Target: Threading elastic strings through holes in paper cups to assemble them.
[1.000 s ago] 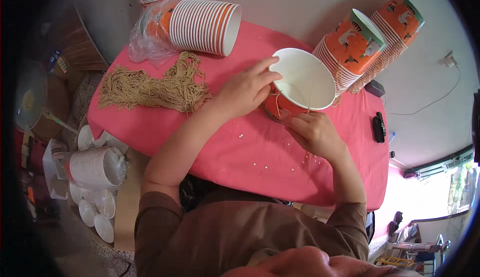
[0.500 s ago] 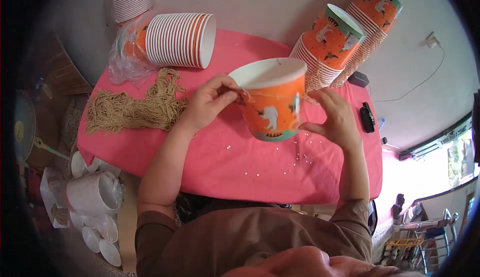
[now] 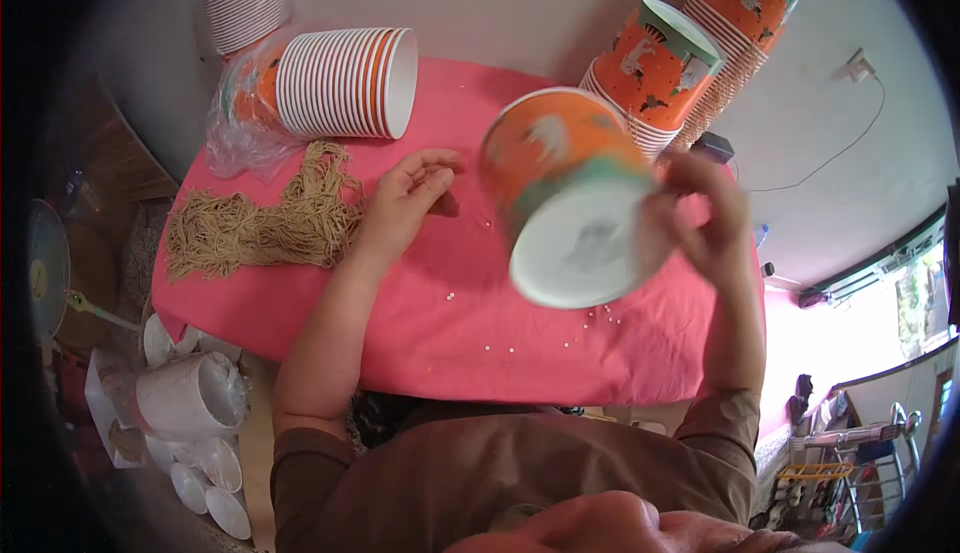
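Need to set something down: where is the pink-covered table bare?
Bare tablecloth shows front left, between twine hank and left forearm, and at the back between sideways bucket stack and raised orange bucket. Crowded: back left, with plastic bag; back right, with upside-down buckets. White bits dot the front middle to right.

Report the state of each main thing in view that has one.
Bucket, tipped, base toward the camera, motion-blurred.
Right hand, holding the bucket.
Left hand, apart from the bucket, half curled.
String, loosely bundled.
Left table stack, nested, on its side, partly bagged.
Right stacks, nested, bases up.
Lower-left white stack, nested, on its side.
Pale bits, scattered.
Cloth, spread out.
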Tool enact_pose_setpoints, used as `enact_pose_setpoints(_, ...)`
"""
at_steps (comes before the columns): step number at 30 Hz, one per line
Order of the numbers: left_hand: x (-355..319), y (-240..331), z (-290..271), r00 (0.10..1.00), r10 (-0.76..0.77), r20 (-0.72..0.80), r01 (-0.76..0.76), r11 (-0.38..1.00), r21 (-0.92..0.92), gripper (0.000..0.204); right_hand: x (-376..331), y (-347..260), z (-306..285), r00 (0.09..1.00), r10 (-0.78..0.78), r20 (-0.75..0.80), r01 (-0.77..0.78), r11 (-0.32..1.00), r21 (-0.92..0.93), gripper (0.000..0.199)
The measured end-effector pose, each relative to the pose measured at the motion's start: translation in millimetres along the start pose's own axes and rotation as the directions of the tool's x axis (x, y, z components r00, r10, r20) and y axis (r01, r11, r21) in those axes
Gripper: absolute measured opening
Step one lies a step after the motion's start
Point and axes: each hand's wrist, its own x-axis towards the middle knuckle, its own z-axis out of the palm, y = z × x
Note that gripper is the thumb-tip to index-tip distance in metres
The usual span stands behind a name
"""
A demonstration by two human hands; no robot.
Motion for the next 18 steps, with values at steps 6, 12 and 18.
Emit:
enact_pose_setpoints(6, -1.6, 2.8, 7.3, 0.993, 0.030, 0.111, -0.040, 0.995, 0.088, 0.017, 70.8, 59.6, -130.2, 0.836, 0.230, -0.498, -0.264, 0.965, 0.002, 0.042)
enact_pose_setpoints(12, -6.7, -1.8, 5.5, 0.994, -0.026, 0.104, 0.009, 0.987, 0.158, 0.016, 134.8, 113.9, -152.8, 0.788, 0.541, -0.293, -0.564, 0.826, 0.009, 0.043)
enact_pose_setpoints(18, -4.6, -3.4, 6.2, 0.995, -0.049, 0.087, 0.029, 0.976, 0.215, 0.015, 161.6, 180.1, -126.7, 0.783, 0.601, -0.164, -0.622, 0.765, -0.169, 0.047)
